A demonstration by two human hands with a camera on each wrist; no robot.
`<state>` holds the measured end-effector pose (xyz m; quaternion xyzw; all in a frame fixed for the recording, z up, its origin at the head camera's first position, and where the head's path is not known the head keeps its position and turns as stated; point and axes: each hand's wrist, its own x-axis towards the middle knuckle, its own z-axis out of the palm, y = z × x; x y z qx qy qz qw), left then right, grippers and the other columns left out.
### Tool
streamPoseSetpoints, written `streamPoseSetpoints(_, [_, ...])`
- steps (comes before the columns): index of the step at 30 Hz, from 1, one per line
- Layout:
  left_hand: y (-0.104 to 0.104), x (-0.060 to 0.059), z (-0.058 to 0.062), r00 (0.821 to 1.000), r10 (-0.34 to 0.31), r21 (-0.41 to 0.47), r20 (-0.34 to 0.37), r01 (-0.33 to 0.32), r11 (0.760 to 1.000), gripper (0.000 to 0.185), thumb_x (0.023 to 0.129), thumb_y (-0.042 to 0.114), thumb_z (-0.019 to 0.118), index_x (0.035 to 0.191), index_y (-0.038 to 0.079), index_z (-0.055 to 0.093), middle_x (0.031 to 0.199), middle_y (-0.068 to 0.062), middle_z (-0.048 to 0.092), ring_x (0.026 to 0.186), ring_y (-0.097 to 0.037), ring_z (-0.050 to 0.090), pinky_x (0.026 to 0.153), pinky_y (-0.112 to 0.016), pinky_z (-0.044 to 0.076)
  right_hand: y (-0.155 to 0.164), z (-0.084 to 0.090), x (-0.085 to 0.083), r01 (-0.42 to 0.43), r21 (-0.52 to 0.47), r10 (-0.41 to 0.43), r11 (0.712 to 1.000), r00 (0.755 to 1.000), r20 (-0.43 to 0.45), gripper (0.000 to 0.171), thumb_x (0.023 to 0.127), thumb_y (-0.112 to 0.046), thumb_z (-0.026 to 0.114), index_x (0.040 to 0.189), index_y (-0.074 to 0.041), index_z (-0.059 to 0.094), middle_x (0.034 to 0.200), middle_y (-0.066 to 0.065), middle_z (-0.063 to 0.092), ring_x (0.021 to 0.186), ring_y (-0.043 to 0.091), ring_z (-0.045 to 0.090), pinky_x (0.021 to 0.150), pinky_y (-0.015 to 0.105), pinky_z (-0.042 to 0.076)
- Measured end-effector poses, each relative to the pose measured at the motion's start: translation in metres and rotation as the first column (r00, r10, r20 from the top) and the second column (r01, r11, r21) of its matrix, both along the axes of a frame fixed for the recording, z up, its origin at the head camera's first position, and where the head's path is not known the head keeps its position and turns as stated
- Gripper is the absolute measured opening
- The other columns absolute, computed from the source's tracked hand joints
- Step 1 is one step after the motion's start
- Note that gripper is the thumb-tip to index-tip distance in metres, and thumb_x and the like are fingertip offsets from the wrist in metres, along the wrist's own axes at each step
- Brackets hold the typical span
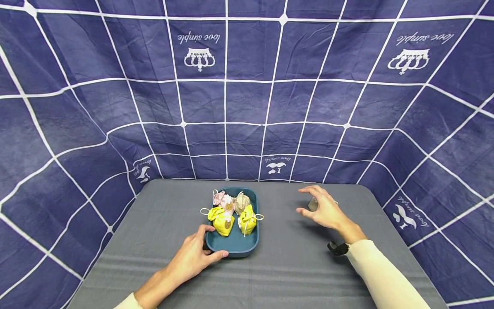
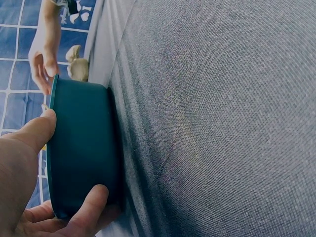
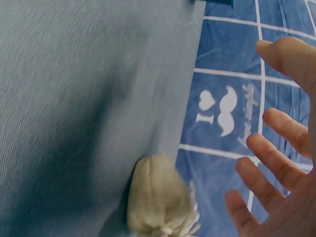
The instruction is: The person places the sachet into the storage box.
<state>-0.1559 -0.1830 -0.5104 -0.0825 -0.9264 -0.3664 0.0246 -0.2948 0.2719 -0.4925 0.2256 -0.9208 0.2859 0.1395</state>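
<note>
Left hand grips smooth teal tray; beige cloth pouch lumpy.

Cream long sleeves, black wristband on right wrist

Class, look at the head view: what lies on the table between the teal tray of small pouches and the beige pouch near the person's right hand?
Nothing: between the teal plastic tray and the small beige cloth pouch there is only bare grey tablecloth, seen in the head view.
</note>
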Motion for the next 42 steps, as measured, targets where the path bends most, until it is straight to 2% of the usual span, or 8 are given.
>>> streamPoseSetpoints(9, [-0.001,0.002,0.0,1.0,0.001,0.025,0.029,-0.002,1.0,0.084,0.084,0.05,0.107,0.141,0.008,0.063,0.114,-0.011,0.079,0.077,0.006,0.071,0.077,-0.024,0.061,0.026,-0.009,-0.001,0.05,-0.017,-0.05,0.999,0.999,-0.001,0.065,0.088,-0.026,0.102,0.145,-0.008,0.077,0.148,0.018,0.075,0.143,0.05,0.066,0.12,0.069,0.048])
streamPoseSetpoints(18, [-0.001,-0.001,-0.001,0.999,-0.005,-0.014,-0.041,0.005,1.0,0.081,0.084,0.053,0.106,0.138,0.01,0.065,0.11,-0.008,0.08,0.084,0.0,0.068,0.083,-0.027,0.062,0.045,-0.014,-0.005,0.111,0.0,-0.111,0.994,0.994,0.024,0.065,0.088,-0.026,0.103,0.145,-0.009,0.076,0.148,0.02,0.074,0.14,0.053,0.065,0.115,0.067,0.049])
streamPoseSetpoints(25, [-0.002,-0.001,0.001,1.0,0.002,0.0,0.0,-0.002,1.0,0.084,0.084,0.054,0.106,0.141,0.01,0.064,0.105,-0.005,0.077,0.076,0.006,0.068,0.079,-0.025,0.061,0.052,-0.017,-0.009,0.139,0.007,-0.139,0.99,0.988,0.062,0.071,0.088,-0.027,0.103,0.148,-0.003,0.074,0.148,0.027,0.073,0.141,0.056,0.064,0.117,0.071,0.048])
streamPoseSetpoints(30, [-0.002,-0.001,-0.001,1.0,-0.001,-0.001,-0.004,0.001,1.0,0.083,0.084,0.054,0.106,0.14,0.011,0.064,0.106,-0.006,0.078,0.076,0.007,0.069,0.08,-0.026,0.061,0.055,-0.019,-0.01,0.164,0.012,-0.164,0.986,0.981,0.105,0.073,0.09,-0.03,0.102,0.151,-0.005,0.072,0.147,0.028,0.072,0.139,0.053,0.067,0.115,0.069,0.051])
streamPoseSetpoints(37, [-0.002,-0.001,-0.002,1.0,-0.003,-0.003,0.0,0.003,1.0,0.084,0.083,0.055,0.106,0.141,0.012,0.064,0.103,-0.005,0.077,0.077,0.006,0.068,0.081,-0.027,0.061,0.059,-0.021,-0.011,0.192,0.042,-0.197,0.98,0.967,0.164,0.075,0.09,-0.038,0.101,0.152,-0.006,0.072,0.137,0.026,0.076,0.124,0.044,0.072,0.104,0.058,0.055])
streamPoseSetpoints(42, [-0.002,-0.001,-0.001,1.0,-0.006,-0.009,-0.008,0.006,1.0,0.084,0.083,0.055,0.106,0.141,0.01,0.064,0.103,-0.004,0.078,0.081,0.003,0.067,0.083,-0.028,0.062,0.06,-0.026,-0.014,0.195,0.063,-0.204,0.979,0.959,0.197,0.075,0.092,-0.041,0.1,0.153,-0.007,0.071,0.139,0.024,0.079,0.124,0.042,0.074,0.103,0.056,0.056])
